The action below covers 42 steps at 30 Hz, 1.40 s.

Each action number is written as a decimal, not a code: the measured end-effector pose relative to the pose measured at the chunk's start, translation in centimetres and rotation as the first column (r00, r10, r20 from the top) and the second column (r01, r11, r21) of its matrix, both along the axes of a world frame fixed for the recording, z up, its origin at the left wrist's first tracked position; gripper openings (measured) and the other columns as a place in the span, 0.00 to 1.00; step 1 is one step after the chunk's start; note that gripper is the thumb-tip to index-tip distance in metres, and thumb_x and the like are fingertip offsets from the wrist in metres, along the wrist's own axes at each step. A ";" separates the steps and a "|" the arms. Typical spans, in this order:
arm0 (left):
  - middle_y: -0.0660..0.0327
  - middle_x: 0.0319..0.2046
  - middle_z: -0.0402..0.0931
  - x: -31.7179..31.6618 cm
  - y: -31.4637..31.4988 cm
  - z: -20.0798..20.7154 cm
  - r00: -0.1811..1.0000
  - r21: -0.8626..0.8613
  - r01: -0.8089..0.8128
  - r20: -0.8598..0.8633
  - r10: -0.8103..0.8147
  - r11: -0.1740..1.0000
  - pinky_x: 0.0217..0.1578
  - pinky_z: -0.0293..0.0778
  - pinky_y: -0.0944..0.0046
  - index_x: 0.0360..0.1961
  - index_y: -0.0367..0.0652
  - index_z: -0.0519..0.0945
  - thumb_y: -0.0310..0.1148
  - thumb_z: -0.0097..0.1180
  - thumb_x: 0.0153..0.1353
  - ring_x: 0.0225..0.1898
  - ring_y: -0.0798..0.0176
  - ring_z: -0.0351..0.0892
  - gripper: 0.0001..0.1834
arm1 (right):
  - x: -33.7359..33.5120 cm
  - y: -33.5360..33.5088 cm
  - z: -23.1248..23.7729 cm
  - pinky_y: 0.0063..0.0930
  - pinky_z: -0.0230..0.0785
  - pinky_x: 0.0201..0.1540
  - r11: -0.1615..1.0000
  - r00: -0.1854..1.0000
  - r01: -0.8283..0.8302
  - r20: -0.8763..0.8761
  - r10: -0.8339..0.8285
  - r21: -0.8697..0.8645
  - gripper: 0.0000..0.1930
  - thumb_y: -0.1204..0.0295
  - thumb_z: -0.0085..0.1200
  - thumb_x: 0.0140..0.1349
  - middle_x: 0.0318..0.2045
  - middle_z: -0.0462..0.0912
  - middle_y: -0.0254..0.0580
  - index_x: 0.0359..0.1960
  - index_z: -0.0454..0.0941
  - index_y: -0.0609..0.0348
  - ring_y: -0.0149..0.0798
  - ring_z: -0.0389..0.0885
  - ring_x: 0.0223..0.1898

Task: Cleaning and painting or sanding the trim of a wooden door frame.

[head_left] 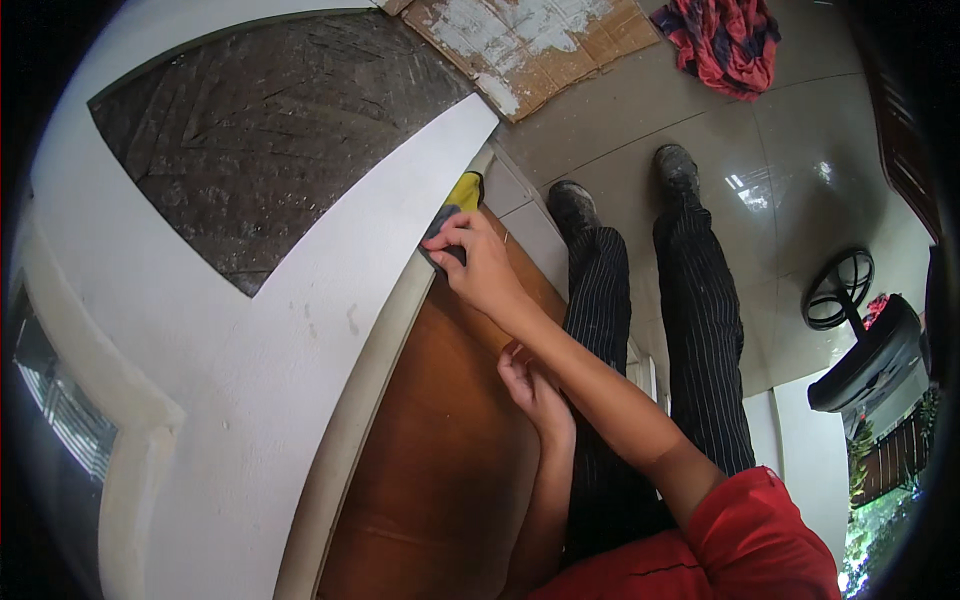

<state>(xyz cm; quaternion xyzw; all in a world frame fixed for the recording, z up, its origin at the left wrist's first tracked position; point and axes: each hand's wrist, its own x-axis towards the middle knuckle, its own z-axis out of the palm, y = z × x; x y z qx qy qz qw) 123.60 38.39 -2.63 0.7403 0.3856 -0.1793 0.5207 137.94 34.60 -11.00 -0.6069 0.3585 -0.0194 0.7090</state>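
Note:
My right hand (470, 255) reaches across to the upper part of a white frame. Its thumb and fingers pinch a dark grey and yellow item (465, 193) that looks like cloth or a glove, pressed at the frame's narrow edge. The hand covers part of that item. Lower down, my left hand (540, 395) is palm up beside a brown wooden panel (430, 430), just under my right forearm. Its fingers are curled and closed, their tips partly hidden, so I cannot make out what they hold.
A white wall surface (330, 300) surrounds a dark, rough-textured inset (250, 140). Paint-smeared cardboard (545, 45) lies at the top on grey tiles (640, 110), near a crumpled red cloth (725, 45). My shoes stand below it. A black pedestal fan (865, 350) appears at the right.

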 end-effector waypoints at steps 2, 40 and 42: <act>0.59 0.46 0.66 0.5 0.0 0.6 1.000 0.014 -0.005 -0.023 0.006 1.000 0.47 0.64 0.66 0.53 0.41 0.60 0.30 0.43 0.63 0.46 0.64 0.66 0.18 | -0.5 -0.2 -0.6 0.29 0.66 0.45 0.990 0.999 -0.039 -0.023 0.043 0.134 0.11 0.81 0.57 0.47 0.40 0.70 0.44 0.33 0.81 0.55 0.44 0.72 0.43; 0.57 0.51 0.64 -10.0 -10.0 -15.2 0.847 -0.622 -0.412 0.008 0.531 0.666 0.51 0.63 0.62 0.55 0.38 0.58 0.40 0.48 0.63 0.52 0.64 0.65 0.25 | -0.5 -1.5 -10.5 0.25 0.67 0.33 0.874 0.915 -0.209 0.228 0.333 -0.438 0.10 0.67 0.62 0.49 0.23 0.78 0.41 0.25 0.79 0.63 0.30 0.72 0.26; 0.58 0.51 0.65 -11.2 -11.4 -15.5 0.809 -0.621 -0.514 -0.121 0.576 0.592 0.50 0.64 0.61 0.55 0.39 0.58 0.39 0.47 0.63 0.51 0.64 0.66 0.24 | -0.1 -1.8 -12.3 0.21 0.65 0.30 0.907 0.909 -0.406 -0.050 0.414 0.111 0.11 0.66 0.59 0.54 0.28 0.76 0.33 0.30 0.78 0.62 0.27 0.72 0.26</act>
